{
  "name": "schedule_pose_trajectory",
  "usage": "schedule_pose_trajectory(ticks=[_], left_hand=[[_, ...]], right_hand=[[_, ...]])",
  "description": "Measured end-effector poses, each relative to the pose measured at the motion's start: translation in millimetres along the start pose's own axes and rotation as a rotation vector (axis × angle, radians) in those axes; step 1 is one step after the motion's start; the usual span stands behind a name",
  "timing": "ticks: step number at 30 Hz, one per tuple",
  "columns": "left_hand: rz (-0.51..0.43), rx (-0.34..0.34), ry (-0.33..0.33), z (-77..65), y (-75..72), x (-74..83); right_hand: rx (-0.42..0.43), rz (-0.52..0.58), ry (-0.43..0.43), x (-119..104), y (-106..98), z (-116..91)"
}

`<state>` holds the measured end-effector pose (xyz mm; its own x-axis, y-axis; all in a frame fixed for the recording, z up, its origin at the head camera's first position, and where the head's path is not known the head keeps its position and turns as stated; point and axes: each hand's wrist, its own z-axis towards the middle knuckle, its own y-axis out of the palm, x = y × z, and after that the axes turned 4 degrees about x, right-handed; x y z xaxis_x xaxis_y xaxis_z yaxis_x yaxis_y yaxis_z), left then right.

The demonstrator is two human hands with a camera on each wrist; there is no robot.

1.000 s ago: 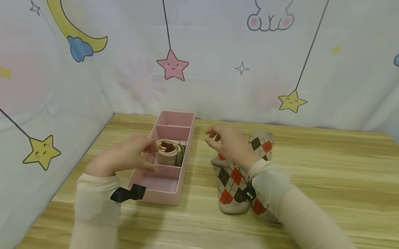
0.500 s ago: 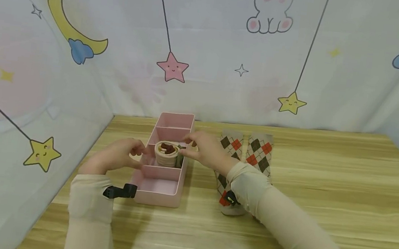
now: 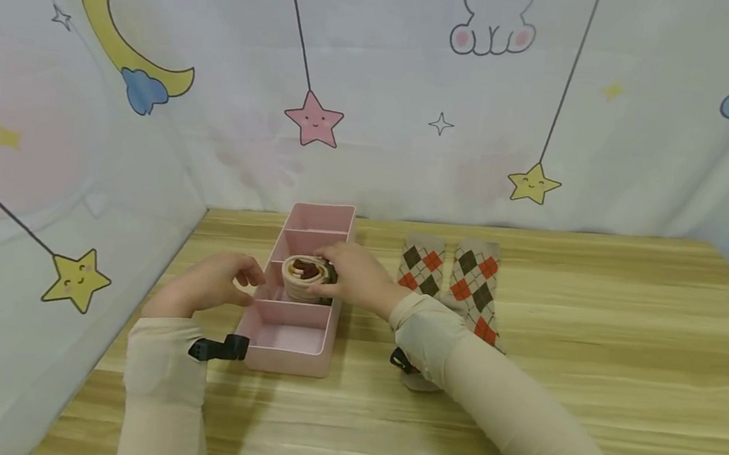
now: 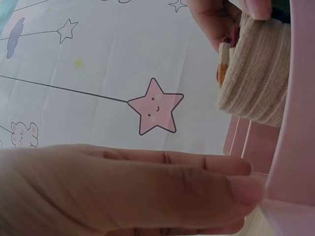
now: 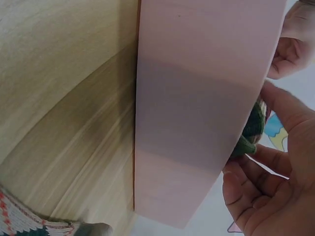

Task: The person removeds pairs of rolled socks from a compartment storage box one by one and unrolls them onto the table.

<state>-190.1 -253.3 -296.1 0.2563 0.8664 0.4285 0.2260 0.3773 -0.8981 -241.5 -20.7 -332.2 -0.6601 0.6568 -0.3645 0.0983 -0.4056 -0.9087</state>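
Note:
A cream rolled sock [image 3: 303,288] with brown and mustard at its centre sits in a compartment of the long pink divided box [image 3: 290,363]. My right hand [image 3: 361,278] reaches over the box's right wall and holds the roll between thumb and fingers. A green part of the roll [image 5: 254,123] shows beside those fingers in the right wrist view. At the box's left wall my left hand [image 3: 209,283] stays with fingers loosely bent, nothing held; its thumb tip is close to the rim, and contact is unclear.
Two argyle socks [image 3: 481,286] lie flat on the wooden table [image 3: 627,348], right of the box; my right forearm partly covers them. A printed cloth [image 3: 371,168] hangs behind the table and along its sides.
My right hand has moved left from above the argyle socks to the rolled sock and now grips it. My left hand has drawn back slightly left from the roll.

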Motion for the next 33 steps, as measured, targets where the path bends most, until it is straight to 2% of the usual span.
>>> schedule_pose_trajectory(ticks=[8, 23, 28, 33], left_hand=[[0.013, 0.013, -0.006, -0.8, 0.4, -0.9], [0.025, 0.032, 0.044, -2.9, 2.9, -4.1], [0.014, 0.013, 0.012, -2.9, 0.3, 3.7], [0.02, 0.004, -0.002, -2.0, -0.9, 8.1]], right_hand=[[0.003, -0.073, 0.001, -6, 7, 5], [0.049, -0.05, 0.0, -9, 11, 3], [0.079, -0.051, -0.048, -9, 9, 1], [0.103, -0.045, -0.052, -10, 7, 1]])
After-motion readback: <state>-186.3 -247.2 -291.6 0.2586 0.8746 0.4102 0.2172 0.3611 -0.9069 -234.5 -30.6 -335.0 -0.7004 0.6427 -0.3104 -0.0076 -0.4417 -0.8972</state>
